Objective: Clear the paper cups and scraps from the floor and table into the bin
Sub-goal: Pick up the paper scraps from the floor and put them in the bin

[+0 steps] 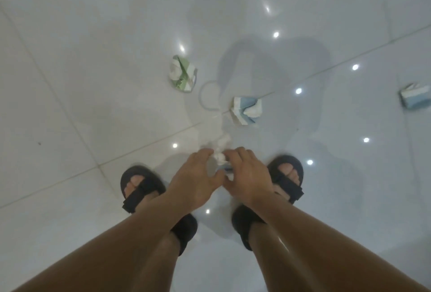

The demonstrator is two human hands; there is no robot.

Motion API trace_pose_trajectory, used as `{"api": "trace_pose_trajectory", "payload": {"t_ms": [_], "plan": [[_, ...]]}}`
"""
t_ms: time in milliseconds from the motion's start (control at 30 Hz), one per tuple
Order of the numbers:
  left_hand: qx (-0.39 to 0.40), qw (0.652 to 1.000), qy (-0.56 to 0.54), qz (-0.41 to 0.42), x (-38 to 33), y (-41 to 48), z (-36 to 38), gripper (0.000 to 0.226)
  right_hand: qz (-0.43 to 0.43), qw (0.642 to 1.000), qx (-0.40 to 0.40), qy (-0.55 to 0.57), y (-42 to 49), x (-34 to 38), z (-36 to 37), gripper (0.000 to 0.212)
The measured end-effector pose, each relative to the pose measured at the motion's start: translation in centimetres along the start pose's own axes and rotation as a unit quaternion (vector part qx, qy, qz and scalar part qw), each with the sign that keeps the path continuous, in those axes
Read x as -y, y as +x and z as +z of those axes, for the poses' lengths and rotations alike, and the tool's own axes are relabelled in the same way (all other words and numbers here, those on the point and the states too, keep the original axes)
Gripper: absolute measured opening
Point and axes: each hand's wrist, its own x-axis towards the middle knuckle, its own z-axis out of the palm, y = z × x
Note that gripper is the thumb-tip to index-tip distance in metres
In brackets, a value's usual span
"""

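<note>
While the left grip (196, 175) and right grip (247, 175) both clasp a crumpled white scrap (220, 158) over the tiled floor (70, 81), a crushed green cup (183, 74) lies beyond the scrap to its left, a crushed blue cup (247, 110) beyond it to the right.
</note>
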Motion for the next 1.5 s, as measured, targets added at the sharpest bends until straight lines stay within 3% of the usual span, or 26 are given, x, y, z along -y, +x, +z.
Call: {"api": "trace_pose_trajectory", "payload": {"t_ms": [200, 333, 400, 533, 667, 767, 1000, 1267, 1500], "plan": [[-0.019, 0.997, -0.075, 0.016, -3.2, 0.2, -2.2, 0.039, -0.038, 0.995, -0.08, 0.055, 0.1, 1.5, -4.1, 0.058], [-0.083, 0.993, -0.075, 0.029, -2.5, 1.2, -3.3, 0.021, -0.068, 0.993, -0.058, -0.072, 3.1, -0.9, -5.6, 0.098], [-0.105, 0.992, -0.066, 0.011, -1.1, 1.6, -3.4, 0.022, -0.027, 0.987, -0.074, -0.14, 5.0, -2.7, -6.4, 0.108], [-0.095, 0.993, -0.066, -0.039, 2.4, 1.0, -3.1, 0.021, 0.047, 0.979, -0.016, -0.195, 8.3, -4.4, -6.2, 0.094], [-0.107, 0.991, -0.059, -0.045, 4.3, -0.2, -3.9, 0.022, 0.103, 0.989, -0.044, -0.093, 9.2, -2.8, -5.5, 0.06], [-0.132, 0.989, -0.044, -0.044, 3.6, -1.5, -5.7, 0.032, 0.118, 0.99, -0.071, -0.032, 8.1, 0.5, -6.3, 0.063], [-0.205, 0.974, -0.095, 0.023, -4.0, -9.5, -13.0, 0.03, 0.01, 0.994, -0.105, 0.024, 0.5, 11.9, -15.2, 0.067], [-0.258, 0.956, -0.12, 0.067, -10.1, -27.9, -23.5, 0.028, -0.04, 0.988, -0.149, 0.026, -11.1, 25.5, -29.3, 0.066], [-0.332, 0.928, -0.148, 0.079, -12.1, -46.0, -30.2, 0.035, -0.103, 0.988, -0.112, -0.003, -22.2, 38.5, -37.8, 0.066]]}}
